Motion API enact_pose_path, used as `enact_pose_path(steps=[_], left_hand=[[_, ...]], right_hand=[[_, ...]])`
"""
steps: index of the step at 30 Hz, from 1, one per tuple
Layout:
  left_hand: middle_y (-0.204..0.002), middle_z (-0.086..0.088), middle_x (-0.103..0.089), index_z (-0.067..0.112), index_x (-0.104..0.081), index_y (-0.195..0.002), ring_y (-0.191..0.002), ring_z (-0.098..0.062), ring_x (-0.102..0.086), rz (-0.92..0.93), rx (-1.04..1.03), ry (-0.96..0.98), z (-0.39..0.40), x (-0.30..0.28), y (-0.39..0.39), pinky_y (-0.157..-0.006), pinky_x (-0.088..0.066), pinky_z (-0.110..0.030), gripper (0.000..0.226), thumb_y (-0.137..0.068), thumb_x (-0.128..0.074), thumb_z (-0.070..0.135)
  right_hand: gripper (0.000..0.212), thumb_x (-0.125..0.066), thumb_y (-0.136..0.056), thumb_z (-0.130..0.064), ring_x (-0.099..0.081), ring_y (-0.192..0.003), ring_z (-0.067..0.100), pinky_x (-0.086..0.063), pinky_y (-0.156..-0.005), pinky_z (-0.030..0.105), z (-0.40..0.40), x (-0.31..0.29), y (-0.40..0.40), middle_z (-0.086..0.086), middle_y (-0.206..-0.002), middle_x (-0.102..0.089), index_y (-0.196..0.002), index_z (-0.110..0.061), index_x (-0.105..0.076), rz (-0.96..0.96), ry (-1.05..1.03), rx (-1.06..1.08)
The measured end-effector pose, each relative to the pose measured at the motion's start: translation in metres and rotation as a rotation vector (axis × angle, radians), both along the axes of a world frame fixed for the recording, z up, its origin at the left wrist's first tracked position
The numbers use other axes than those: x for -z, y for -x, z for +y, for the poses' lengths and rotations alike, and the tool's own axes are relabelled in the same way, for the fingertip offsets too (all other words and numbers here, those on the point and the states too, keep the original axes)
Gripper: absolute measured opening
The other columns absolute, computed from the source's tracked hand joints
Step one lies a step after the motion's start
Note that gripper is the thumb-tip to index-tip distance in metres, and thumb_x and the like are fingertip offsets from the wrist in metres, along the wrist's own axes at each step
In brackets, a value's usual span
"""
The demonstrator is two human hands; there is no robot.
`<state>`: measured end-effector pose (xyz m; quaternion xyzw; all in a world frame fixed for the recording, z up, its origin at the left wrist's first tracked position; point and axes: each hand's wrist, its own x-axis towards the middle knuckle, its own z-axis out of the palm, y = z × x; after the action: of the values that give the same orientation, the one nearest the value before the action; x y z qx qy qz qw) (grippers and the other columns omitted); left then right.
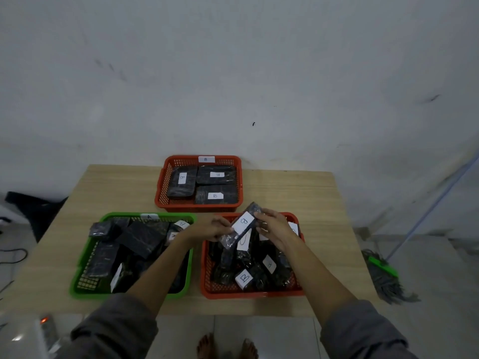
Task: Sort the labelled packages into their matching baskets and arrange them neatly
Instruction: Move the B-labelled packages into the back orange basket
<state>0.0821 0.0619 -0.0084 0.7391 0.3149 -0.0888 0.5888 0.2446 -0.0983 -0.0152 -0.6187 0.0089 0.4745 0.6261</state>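
Package (241,226) up in the air, dark wrap with a white label reading B, held tilted above the near red basket (207,294). Both hands are on it: the left hand (217,228) grips its lower left end, fingers curled under the wrap, and the right hand (272,226) pinches the upper right edge, fingers bent round it. Both arms reach in from grey sleeves.

Below them that near red basket is heaped with dark packages, labels showing at odd angles, one B (244,277) plain near the front, others too tilted to read. Just beside it on the left sits the green basket (77,286), tagged A (149,216) on its far rim, with dark packages lying loosely inside, some overlapping, one standing on edge near the front. Behind both, well apart toward the wall, is the far red basket (159,200), tagged B (206,159), holding three packages laid flat and close together, each with a B label.

All three baskets stand on a light wooden table (311,193). A mop (383,270) lies on the floor to the right, and bare feet (225,347) show under the table's near edge.
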Motion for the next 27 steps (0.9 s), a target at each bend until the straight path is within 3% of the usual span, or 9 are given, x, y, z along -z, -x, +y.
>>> enact_pose_path(steps=[4, 7, 9, 13, 17, 20, 24, 27], left_hand=[[-0.120, -0.009, -0.067, 0.016, -0.056, -0.130, -0.108, -0.025, -0.067, 0.006, 0.024, 0.158, -0.006, -0.003, -0.012, -0.092, -0.057, -0.038, 0.053, -0.082, -0.078, 0.019], [-0.121, -0.017, -0.065, 0.007, -0.049, -0.132, -0.106, -0.029, -0.067, -0.123, -0.234, 0.277, -0.006, 0.000, -0.020, -0.083, -0.060, -0.034, 0.060, -0.080, -0.078, 0.006], [-0.125, -0.021, -0.063, 0.001, -0.046, -0.133, -0.109, -0.033, -0.066, -0.206, -0.408, 0.328, -0.001, 0.006, -0.024, -0.087, -0.058, -0.040, 0.061, -0.080, -0.076, 0.000], [-0.122, -0.021, -0.065, 0.002, -0.049, -0.130, -0.109, -0.036, -0.066, -0.242, -0.488, 0.363, 0.022, 0.019, -0.030, -0.091, -0.057, -0.043, 0.057, -0.080, -0.076, 0.001], [-0.116, -0.013, -0.071, 0.005, -0.059, -0.124, -0.107, -0.029, -0.068, -0.229, -0.434, 0.319, 0.052, 0.028, -0.038, -0.091, -0.057, -0.041, 0.052, -0.077, -0.080, 0.008], [-0.114, -0.010, -0.072, 0.009, -0.058, -0.126, -0.106, -0.028, -0.070, -0.282, -0.418, 0.353, 0.078, 0.034, -0.046, -0.088, -0.059, -0.039, 0.052, -0.079, -0.080, 0.014], [-0.119, -0.007, -0.068, 0.015, -0.057, -0.127, -0.102, -0.025, -0.071, -0.248, -0.503, 0.322, 0.123, 0.039, -0.049, -0.081, -0.060, -0.035, 0.052, -0.087, -0.068, 0.045], [-0.121, -0.012, -0.064, 0.012, -0.057, -0.121, -0.105, -0.028, -0.068, -0.256, -0.695, 0.303, 0.163, 0.050, -0.050, -0.081, -0.059, -0.034, 0.037, -0.091, -0.066, 0.031]], right_hand=[[0.041, -0.073, -0.088, -0.008, -0.070, -0.102, 0.024, -0.058, -0.088, 0.033, 0.023, -0.009, -0.002, 0.014, -0.114, -0.069, -0.124, -0.012, -0.054, -0.051, -0.079, -0.047], [0.032, -0.072, -0.090, -0.022, -0.069, -0.105, 0.019, -0.058, -0.083, 0.028, 0.036, -0.008, -0.001, 0.005, -0.112, -0.071, -0.120, -0.015, -0.063, -0.308, 0.014, -0.241], [0.033, -0.073, -0.089, -0.027, -0.067, -0.104, 0.014, -0.055, -0.081, 0.023, 0.043, -0.005, 0.000, 0.002, -0.114, -0.070, -0.120, -0.015, -0.066, -0.488, 0.083, -0.343], [0.044, -0.083, -0.077, -0.033, -0.063, -0.090, -0.005, -0.051, -0.078, 0.017, 0.059, 0.004, -0.004, -0.015, -0.104, -0.066, -0.116, -0.025, -0.064, -0.793, 0.113, -0.553], [0.050, -0.080, -0.074, -0.039, -0.063, -0.095, 0.013, -0.055, -0.081, 0.034, 0.088, 0.009, -0.009, -0.005, -0.109, -0.066, -0.117, -0.021, -0.063, -1.117, 0.257, -0.667], [0.041, -0.072, -0.078, -0.037, -0.064, -0.094, 0.019, -0.056, -0.079, 0.037, 0.112, 0.013, -0.011, 0.000, -0.109, -0.067, -0.116, -0.022, -0.064, -1.171, 0.300, -0.649], [0.044, -0.073, -0.076, -0.031, -0.062, -0.098, 0.021, -0.054, -0.083, 0.036, 0.144, 0.020, -0.029, 0.004, -0.110, -0.066, -0.117, -0.018, -0.065, -1.183, 0.357, -0.673], [0.045, -0.074, -0.079, -0.025, -0.061, -0.105, 0.021, -0.048, -0.085, 0.027, 0.167, 0.025, -0.046, 0.005, -0.118, -0.066, -0.122, -0.018, -0.064, -1.186, 0.377, -0.731]])
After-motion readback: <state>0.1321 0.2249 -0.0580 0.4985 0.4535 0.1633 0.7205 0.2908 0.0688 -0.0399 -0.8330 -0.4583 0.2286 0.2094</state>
